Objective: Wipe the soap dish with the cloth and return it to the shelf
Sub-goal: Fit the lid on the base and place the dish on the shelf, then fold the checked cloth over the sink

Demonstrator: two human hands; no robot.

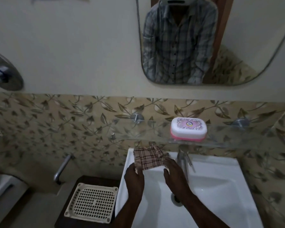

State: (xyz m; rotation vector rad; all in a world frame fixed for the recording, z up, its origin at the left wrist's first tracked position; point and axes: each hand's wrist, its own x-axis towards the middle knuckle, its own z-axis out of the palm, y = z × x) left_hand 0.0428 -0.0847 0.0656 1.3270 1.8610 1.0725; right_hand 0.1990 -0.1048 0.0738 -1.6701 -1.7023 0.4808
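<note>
While the soap dish [188, 130], a white lidded box with a pink base and a floral printed lid, sits closed on the glass shelf [229, 139], both hands are down at the checked cloth [149, 157] on the back left corner of the white washbasin [220, 186]. The left hand [135, 176] meets the cloth's near edge at about 7 o'clock, fingers curled onto the fabric; whether they pinch it I cannot tell. The right hand [174, 173] lies at the cloth's 4 o'clock, fingers extended and loosely spread, tips touching its right edge. The dish stands well apart from both hands, at roughly 1 o'clock from the right fingertips, above the chrome tap [182, 157]. At 8 o'clock from the basin a cream perforated plastic tray [90, 203] rests on a dark stand. The mirror [204, 46] reflects a checked shirt.
</note>
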